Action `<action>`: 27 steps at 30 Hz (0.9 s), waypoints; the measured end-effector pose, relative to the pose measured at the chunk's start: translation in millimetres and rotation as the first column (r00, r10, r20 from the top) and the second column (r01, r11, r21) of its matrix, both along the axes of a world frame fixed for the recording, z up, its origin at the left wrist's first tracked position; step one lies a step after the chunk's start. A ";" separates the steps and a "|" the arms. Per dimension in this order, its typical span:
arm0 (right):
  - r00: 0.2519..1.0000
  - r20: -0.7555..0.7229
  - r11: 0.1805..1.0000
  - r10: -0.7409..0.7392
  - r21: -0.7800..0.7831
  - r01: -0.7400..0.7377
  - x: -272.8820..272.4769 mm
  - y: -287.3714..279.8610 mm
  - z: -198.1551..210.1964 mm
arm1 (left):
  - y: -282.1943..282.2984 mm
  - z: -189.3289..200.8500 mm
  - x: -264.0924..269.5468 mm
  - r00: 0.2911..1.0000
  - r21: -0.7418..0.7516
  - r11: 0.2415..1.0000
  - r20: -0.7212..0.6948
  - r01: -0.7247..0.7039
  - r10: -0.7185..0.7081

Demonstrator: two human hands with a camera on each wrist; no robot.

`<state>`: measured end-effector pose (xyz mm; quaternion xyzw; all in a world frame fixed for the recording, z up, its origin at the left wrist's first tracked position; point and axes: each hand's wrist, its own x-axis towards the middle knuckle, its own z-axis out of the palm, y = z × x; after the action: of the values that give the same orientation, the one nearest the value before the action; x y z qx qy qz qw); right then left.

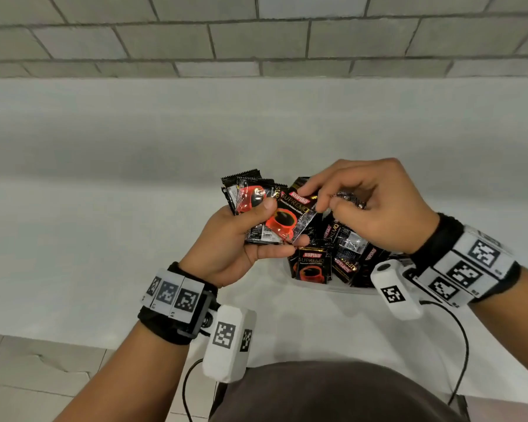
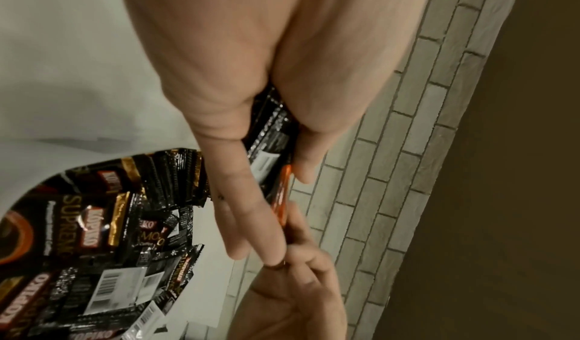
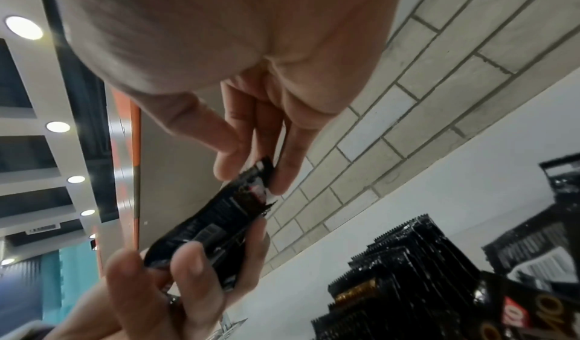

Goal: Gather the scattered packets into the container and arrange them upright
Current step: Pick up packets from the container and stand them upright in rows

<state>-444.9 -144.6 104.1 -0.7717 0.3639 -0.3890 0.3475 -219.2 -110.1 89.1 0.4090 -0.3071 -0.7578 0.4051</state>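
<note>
Fingers of our left hand (image 1: 241, 239) curl around a fanned stack (image 1: 265, 208) of packets above the container (image 1: 333, 289); our right hand (image 1: 375, 205) pinches the top packet (image 1: 290, 214) by its edge.

Black packets (image 1: 282, 217) with red cups and gold lettering, white counter (image 1: 104, 208), grey brick-pattern wall (image 1: 256, 35)

Packets (image 1: 345, 254) in container (image 1: 333, 289) on counter (image 1: 134, 208), below hands.
</note>
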 end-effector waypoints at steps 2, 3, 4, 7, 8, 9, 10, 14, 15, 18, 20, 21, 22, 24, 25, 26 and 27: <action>0.999 0.004 0.999 -0.050 0.022 0.050 2.3 -1.1 -3.1 | -0.3 -3.9 -0.4 0.999 -0.030 0.999 0.031 -0.014 0.015; 0.997 0.014 0.997 -0.075 0.034 0.075 3.9 -2.1 -4.4 | -0.1 -5.5 -0.2 0.999 -0.046 0.999 0.045 -0.027 0.029; 0.994 0.025 0.993 -0.108 0.061 0.106 5.0 -3.3 -5.3 | 0.0 -7.2 0.0 0.998 -0.066 0.997 0.051 -0.039 0.042; 0.978 0.058 0.942 -0.203 0.285 0.178 5.6 -8.1 -4.0 | 0.3 -9.6 0.8 0.996 -0.132 0.990 0.060 -0.055 0.063; 0.977 0.064 0.917 -0.204 0.362 0.167 6.1 -9.0 -4.3 | 0.2 -10.1 0.6 0.996 -0.149 0.988 0.069 -0.047 0.058; 0.982 0.053 0.901 -0.183 0.407 0.146 7.1 -8.7 -3.8 | 0.4 -10.7 0.1 0.996 -0.166 0.986 0.079 -0.032 0.045; 0.988 0.024 0.898 -0.150 0.421 0.126 8.8 -7.7 -3.7 | 0.6 -11.3 -0.4 0.996 -0.184 0.983 0.089 -0.011 0.028; 0.990 0.015 0.901 -0.138 0.417 0.120 10.4 -7.2 -4.3 | 0.4 -12.4 3.9 0.993 -0.184 0.983 0.122 0.026 -0.004; 0.988 0.029 0.895 -0.154 0.428 0.127 9.3 -8.8 -3.5 | 0.1 -12.7 6.2 0.990 -0.169 0.985 0.141 0.039 -0.015; 0.993 -0.024 0.878 -0.112 0.465 0.110 14.0 -12.5 -2.3 | -2.1 -16.2 10.9 0.977 -0.159 0.982 0.202 0.106 -0.073; 0.989 -0.130 0.890 -0.065 0.440 0.117 20.0 -12.7 -6.2 | -4.6 -15.7 10.9 0.966 -0.180 0.973 0.240 0.145 -0.100; 0.981 -0.183 0.909 -0.068 0.393 0.136 21.2 -12.6 -8.0 | -6.0 -15.0 12.2 0.965 -0.191 0.973 0.252 0.130 -0.079; 0.970 -0.228 0.929 -0.089 0.333 0.163 20.8 -13.0 -8.6 | -8.1 -14.7 16.3 0.967 -0.198 0.977 0.254 0.075 -0.023; 0.947 -0.277 0.945 -0.164 0.232 0.232 13.8 -14.7 -7.0 | -14.1 -16.5 34.0 0.954 -0.190 0.976 0.255 -0.109 0.157; 0.940 -0.283 0.943 -0.192 0.212 0.256 8.5 -15.5 -5.8 | -17.3 -18.9 46.0 0.926 -0.195 0.963 0.293 -0.186 0.239; 0.936 -0.285 0.941 -0.206 0.205 0.269 3.0 -16.0 -5.0 | -21.2 -23.5 60.0 0.873 -0.220 0.950 0.388 -0.223 0.295; 0.935 -0.283 0.940 -0.211 0.205 0.274 -1.9 -16.1 -4.4 | -25.2 -27.4 72.9 0.796 -0.259 0.944 0.517 -0.206 0.315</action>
<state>-446.8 -160.6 99.8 -0.7162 0.5435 -0.2786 0.3376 -146.3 -135.3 61.7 0.6078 -0.4217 -0.5117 0.4369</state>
